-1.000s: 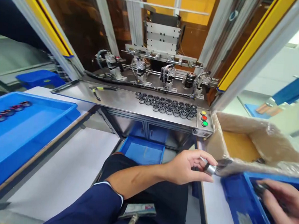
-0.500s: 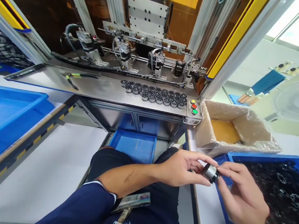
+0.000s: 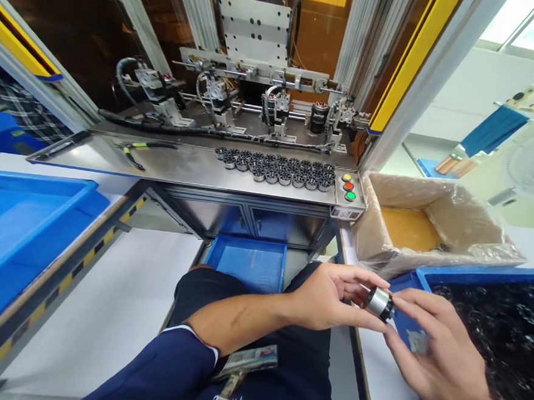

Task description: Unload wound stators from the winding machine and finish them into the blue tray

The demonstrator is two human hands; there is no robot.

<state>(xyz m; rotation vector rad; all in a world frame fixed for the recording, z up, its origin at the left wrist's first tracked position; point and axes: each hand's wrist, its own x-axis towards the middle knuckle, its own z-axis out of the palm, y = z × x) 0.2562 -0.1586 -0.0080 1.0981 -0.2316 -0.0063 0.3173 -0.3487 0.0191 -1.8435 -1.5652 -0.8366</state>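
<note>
A small cylindrical motor stator core [image 3: 379, 302], with a silver metal body and black plastic ends, is held over the right side of my lap. My left hand [image 3: 326, 298] has it between thumb and fingers from the left. From the other side, my right hand [image 3: 439, 346] pinches its black right end with thumb and fingertips. Several rows of similar black-and-silver cores [image 3: 283, 171] stand on the metal ledge in front. Black plastic parts [image 3: 514, 327] fill a blue bin [image 3: 430, 277] to the right, partly hidden by my right hand.
Ahead stands a machine with metal clamping fixtures [image 3: 280, 112]. Pliers [image 3: 135, 154] lie on its ledge, and a button box [image 3: 347, 193] sits at the right end. A plastic-lined carton [image 3: 437, 257], a left blue tray [image 3: 43, 190] and a low blue tray [image 3: 246, 265] surround me.
The view has shifted slightly left, bringing a dark round part in the left tray into sight. Both hands stay on the stator core, which has turned slightly between them.
</note>
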